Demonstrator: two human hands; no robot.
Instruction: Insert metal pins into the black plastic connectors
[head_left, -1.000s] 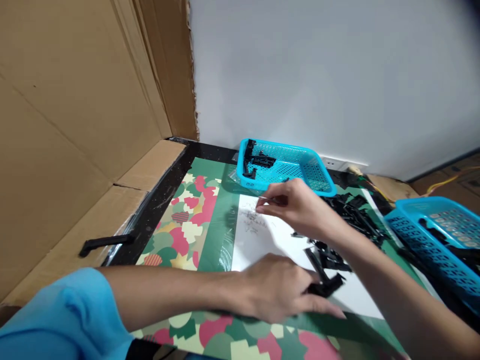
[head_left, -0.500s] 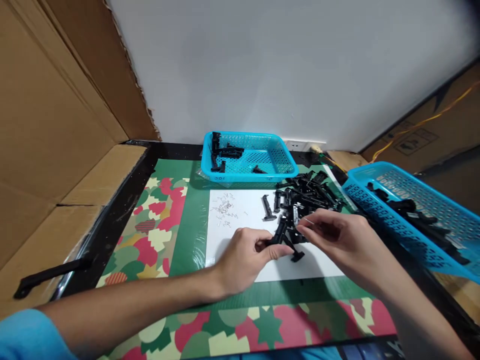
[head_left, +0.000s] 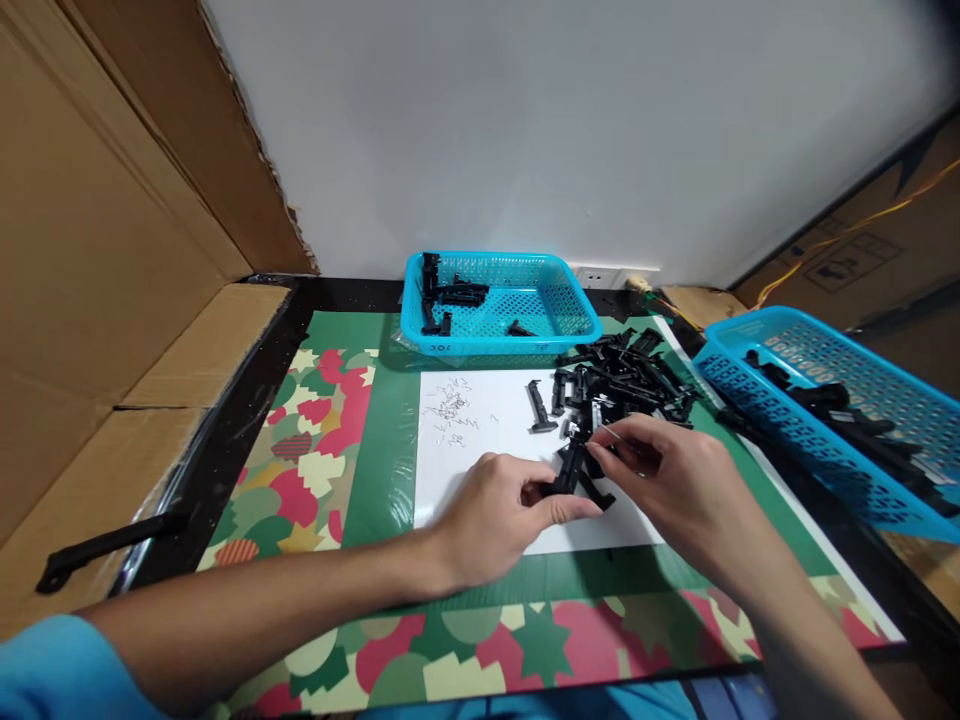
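Observation:
My left hand (head_left: 499, 515) is closed around a black plastic part (head_left: 571, 465), its thumb stretched along the near side. Close to the part's upper end, my right hand (head_left: 660, 465) pinches a small thin metal wire piece (head_left: 611, 433) between thumb and forefinger. Fingers partly hide both held things. A heap of similar black parts (head_left: 637, 375) lies just beyond the hands, and one loose black part (head_left: 538, 408) is to its left. Many tiny bent wire pieces (head_left: 452, 405) are scattered on the white paper (head_left: 480, 455).
At the back stands a blue basket (head_left: 499, 346) with several black parts in it. Another blue basket (head_left: 810, 425) with black parts is at the right. Cardboard (head_left: 97, 200) walls the left side. A green patterned mat (head_left: 390, 480) lies under the paper.
My right hand has come slightly closer to the black part in my left hand. The view has shifted a little. Both hands keep their hold.

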